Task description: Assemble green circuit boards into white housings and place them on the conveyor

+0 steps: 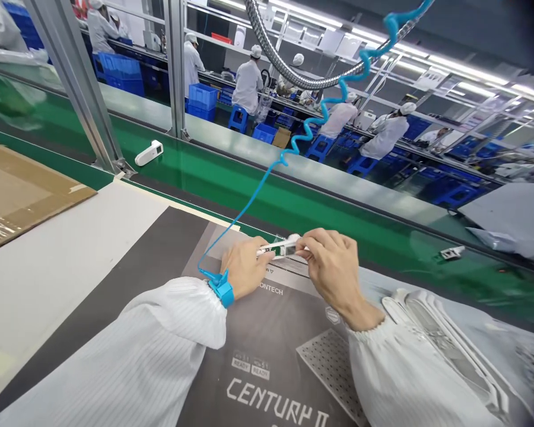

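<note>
- Crossing from upper left to lower right, the long glossy green belt (222,175) is the largest thing I watch from my remote seat.
- A dark grey printed panel lettered "CENTURY II" (285,332) fills the lower middle, beneath both hands.
- Long white plastic frames (456,350) lie grouped at lower right; I cannot tell whether they await this work.
- At frame centre, my left hand (244,267) pinches one end of the workpiece; my right hand (333,267) pinches the other, fingertips partly hidden.
- Between them is that slim white plastic housing (292,239). Done: a green circuit board (276,251) shows inside. Left: its insides lie bare, so I judge it partly assembled, not yet closed.
- At upper left, a smooth white rounded unit with a dark window (149,153) on the belt looks complete to me.
</note>
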{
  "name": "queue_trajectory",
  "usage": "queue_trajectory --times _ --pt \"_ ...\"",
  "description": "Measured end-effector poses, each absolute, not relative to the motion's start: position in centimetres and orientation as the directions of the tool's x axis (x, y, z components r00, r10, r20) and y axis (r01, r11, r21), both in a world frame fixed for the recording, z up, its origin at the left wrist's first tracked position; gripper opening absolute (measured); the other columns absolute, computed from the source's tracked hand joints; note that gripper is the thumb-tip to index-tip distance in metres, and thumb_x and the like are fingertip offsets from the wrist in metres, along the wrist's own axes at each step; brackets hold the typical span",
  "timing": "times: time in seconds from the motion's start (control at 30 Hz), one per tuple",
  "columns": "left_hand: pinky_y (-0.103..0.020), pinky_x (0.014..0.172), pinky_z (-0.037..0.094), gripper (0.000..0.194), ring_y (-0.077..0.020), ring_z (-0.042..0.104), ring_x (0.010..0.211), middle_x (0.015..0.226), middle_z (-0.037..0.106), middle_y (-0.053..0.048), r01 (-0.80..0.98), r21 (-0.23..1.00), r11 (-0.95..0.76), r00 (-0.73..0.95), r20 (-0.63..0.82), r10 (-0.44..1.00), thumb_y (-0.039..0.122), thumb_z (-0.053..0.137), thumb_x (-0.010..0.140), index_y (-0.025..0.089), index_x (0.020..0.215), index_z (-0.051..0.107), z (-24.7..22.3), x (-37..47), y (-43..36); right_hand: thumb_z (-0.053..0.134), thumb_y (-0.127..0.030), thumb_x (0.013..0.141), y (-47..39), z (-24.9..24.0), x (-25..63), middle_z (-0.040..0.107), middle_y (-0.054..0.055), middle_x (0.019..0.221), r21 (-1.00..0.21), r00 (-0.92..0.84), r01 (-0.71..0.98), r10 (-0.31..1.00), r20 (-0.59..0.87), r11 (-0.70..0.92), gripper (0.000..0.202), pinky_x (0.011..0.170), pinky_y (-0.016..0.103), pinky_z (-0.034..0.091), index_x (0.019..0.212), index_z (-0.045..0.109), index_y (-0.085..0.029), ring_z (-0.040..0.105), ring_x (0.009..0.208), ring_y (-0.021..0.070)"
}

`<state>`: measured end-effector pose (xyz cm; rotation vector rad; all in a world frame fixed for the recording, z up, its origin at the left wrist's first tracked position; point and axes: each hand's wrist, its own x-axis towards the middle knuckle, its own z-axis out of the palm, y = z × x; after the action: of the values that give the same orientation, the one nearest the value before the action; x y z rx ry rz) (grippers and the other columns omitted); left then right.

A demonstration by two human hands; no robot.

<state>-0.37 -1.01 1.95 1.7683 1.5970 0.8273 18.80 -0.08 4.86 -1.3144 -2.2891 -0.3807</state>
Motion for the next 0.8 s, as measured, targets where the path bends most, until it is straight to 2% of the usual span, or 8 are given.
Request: queue_trajectory --times 0.1,0.2,0.3,0.43,0.5,0.6,0.7,0.8 --pt "-0.032 0.069 0.041 0.025 -0.0254 0.066 0.084 0.087 0.072 -0.008 0.587 0.803 0.102 -0.154 -0.012 0.988 0.038 0.051 0.091 0.022 0.104 0.065 2.1 -1.0 -0.2 0.047 -0.016 0.094 0.7 4.0 19.3 0.067 0.002 0.092 -0.153 -0.392 0.854 0.809 0.438 0.497 0.016 0.082 0.035 0.034 0.082 0.056 -0.021 0.058 0.084 0.0177" --pt "-0.031 0.074 0.042 0.025 -0.0235 0.066 0.089 0.091 0.074 -0.008 0.496 0.858 0.132 -0.248 -0.005 0.969 0.037 0.050 0.092 0.020 0.100 0.065 2.4 -1.9 0.3 0.048 -0.017 0.091 2.5 3.1 20.4 0.066 0.006 0.087 -0.253 -0.127 0.944 0.942 0.309 0.211 0.012 0.078 0.035 0.034 0.081 0.055 -0.020 0.058 0.083 0.0211" --pt "-0.030 0.068 0.043 0.029 -0.0203 0.065 0.076 0.092 0.074 -0.004 0.423 0.896 0.135 -0.255 -0.025 0.967 0.042 0.050 0.090 0.022 0.104 0.065 2.6 -2.3 0.3 0.051 -0.019 0.088 3.6 2.8 21.2 0.069 0.008 0.090 -0.210 0.047 0.978 0.971 0.234 0.003 0.009 0.078 0.036 0.033 0.085 0.059 -0.020 0.059 0.091 0.0249" --pt "-0.032 0.061 0.043 0.035 -0.0175 0.060 0.060 0.086 0.073 0.000 0.376 0.918 0.123 -0.224 -0.038 0.974 0.049 0.052 0.087 0.026 0.110 0.064 2.4 -2.4 0.4 0.053 -0.028 0.090 2.6 3.5 22.9 0.068 0.003 0.101 -0.190 0.013 0.980 0.934 0.356 0.059 0.015 0.085 0.035 0.033 0.103 0.061 -0.024 0.059 0.097 0.0199" --pt "-0.034 0.059 0.042 0.036 -0.0192 0.059 0.060 0.074 0.070 -0.002 0.347 0.930 0.117 -0.239 -0.033 0.971 0.055 0.050 0.087 0.026 0.101 0.068 2.2 -2.3 0.4 0.049 -0.031 0.093 0.8 4.3 25.1 0.067 0.003 0.100 -0.164 0.038 0.986 0.937 0.348 0.021 0.016 0.082 0.033 0.034 0.098 0.063 -0.024 0.060 0.095 0.0185" --pt "-0.036 0.061 0.042 0.042 -0.0229 0.061 0.068 0.066 0.065 -0.003 0.273 0.957 0.102 -0.270 -0.026 0.963 0.062 0.048 0.087 0.026 0.091 0.070 2.0 -2.2 0.3 0.044 -0.033 0.096 -3.0 5.5 30.0 0.067 0.004 0.102 -0.004 0.178 0.983 0.956 0.235 -0.182 0.023 0.077 0.032 0.036 0.093 0.065 -0.024 0.061 0.096 0.0197" --pt "-0.035 0.063 0.044 0.043 -0.0223 0.060 0.072 0.078 0.068 -0.001 0.141 0.989 0.045 -0.265 -0.006 0.964 0.063 0.055 0.084 0.025 0.098 0.069 2.2 -1.9 0.1 0.053 -0.032 0.090 -6.9 5.9 35.1 0.068 0.008 0.090 0.111 0.281 0.948 0.948 0.148 -0.298 0.020 0.072 0.034 0.037 0.078 0.064 -0.021 0.063 0.085 0.0231" --pt "-0.032 0.064 0.047 0.040 -0.0179 0.058 0.072 0.091 0.070 -0.001 0.002 0.999 0.037 -0.247 -0.035 0.968 0.056 0.064 0.082 0.023 0.103 0.066 2.5 -1.5 0.1 0.060 -0.030 0.085 -9.2 5.6 37.8 0.068 0.005 0.075 0.134 0.313 0.938 0.947 0.071 -0.320 0.018 0.067 0.032 0.036 0.070 0.060 -0.021 0.062 0.072 0.0211"
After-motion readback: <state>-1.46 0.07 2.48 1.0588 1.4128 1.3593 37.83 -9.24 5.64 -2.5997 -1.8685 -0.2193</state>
